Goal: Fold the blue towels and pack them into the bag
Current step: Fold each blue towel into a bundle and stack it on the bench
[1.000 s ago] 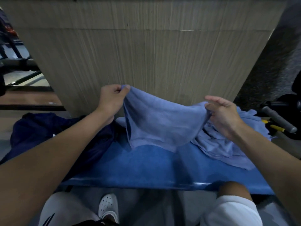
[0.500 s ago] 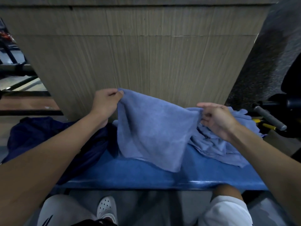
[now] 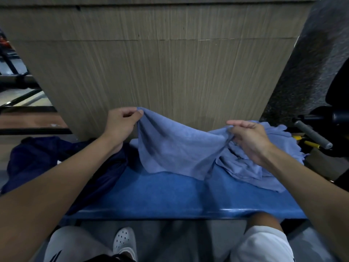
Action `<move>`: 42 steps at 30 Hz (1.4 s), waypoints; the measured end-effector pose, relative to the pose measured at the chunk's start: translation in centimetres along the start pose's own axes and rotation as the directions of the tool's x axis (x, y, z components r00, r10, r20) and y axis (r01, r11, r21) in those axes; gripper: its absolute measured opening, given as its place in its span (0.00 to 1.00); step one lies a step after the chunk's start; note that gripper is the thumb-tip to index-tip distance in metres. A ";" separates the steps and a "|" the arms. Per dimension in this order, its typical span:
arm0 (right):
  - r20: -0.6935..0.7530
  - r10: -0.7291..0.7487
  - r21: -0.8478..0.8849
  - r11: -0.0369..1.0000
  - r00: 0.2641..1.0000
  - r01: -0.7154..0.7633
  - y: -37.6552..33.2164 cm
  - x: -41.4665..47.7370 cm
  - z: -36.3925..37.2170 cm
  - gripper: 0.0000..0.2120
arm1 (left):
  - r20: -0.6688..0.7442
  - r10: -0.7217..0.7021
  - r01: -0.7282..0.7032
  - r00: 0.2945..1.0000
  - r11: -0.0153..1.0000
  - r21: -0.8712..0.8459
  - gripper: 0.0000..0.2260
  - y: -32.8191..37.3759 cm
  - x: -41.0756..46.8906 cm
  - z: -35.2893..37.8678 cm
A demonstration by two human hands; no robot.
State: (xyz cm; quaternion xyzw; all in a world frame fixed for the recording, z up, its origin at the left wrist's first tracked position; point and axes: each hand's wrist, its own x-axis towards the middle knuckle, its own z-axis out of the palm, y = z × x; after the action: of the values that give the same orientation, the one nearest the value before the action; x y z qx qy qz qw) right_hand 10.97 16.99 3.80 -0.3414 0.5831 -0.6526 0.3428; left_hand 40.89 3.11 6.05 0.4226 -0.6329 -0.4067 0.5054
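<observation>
**Towel held out ahead of a fold.** The left hand [image 3: 120,125] pinches one top corner of the blue towel [image 3: 175,148] between the thumb and curled fingers. The right hand [image 3: 249,138] pinches the opposite top corner with thumb and forefinger, its other fingers loosely extended. The towel's long axis runs left to right between the two hands, with the top edge sagging in the middle and sitting lower at the right. From that edge the cloth hangs toward the person, and its lower hem rests on the blue table [image 3: 170,197]. The towel therefore spans the gap between the hands, with neither hand nearer. The likely fold either brings the two corners together or lays the top edge down onto the hem. A rumpled pile of unfolded towels [image 3: 251,167] lies beneath and beyond the right hand, touching the held towel. The dark navy cloth [image 3: 47,157] under the left forearm is probably the bag, so the left hand is nearer for packing. Its opening cannot be made out.
</observation>
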 end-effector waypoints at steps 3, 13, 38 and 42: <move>-0.064 -0.025 -0.009 1.000 0.998 0.025 0.1 0.4 -0.1 0.05 | 0.012 0.029 -0.029 1.000 1.000 0.006 0.06 0.0 -0.3 -0.2; -0.097 -0.115 -0.305 0.949 0.989 0.081 0.4 2.2 -0.9 0.09 | -0.017 0.014 -0.014 1.000 1.000 -0.005 0.06 -1.4 0.8 -0.5; 0.344 -0.062 -0.747 0.586 0.937 0.313 3.5 1.2 -2.4 0.13 | 0.409 -0.075 -0.081 0.910 0.933 0.351 0.11 -5.4 -2.1 -2.3; 0.423 0.217 -0.817 0.512 0.880 0.266 8.6 -2.2 -3.3 0.16 | 0.550 -0.244 -0.025 0.798 0.900 0.436 0.13 -10.1 -6.4 -2.6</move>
State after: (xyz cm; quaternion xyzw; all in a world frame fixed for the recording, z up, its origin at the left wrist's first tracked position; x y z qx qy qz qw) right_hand 9.78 19.79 -5.12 -0.6222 0.7198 -0.1782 0.2509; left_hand 45.58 5.75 -4.91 0.4101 -0.8048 -0.4007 0.1538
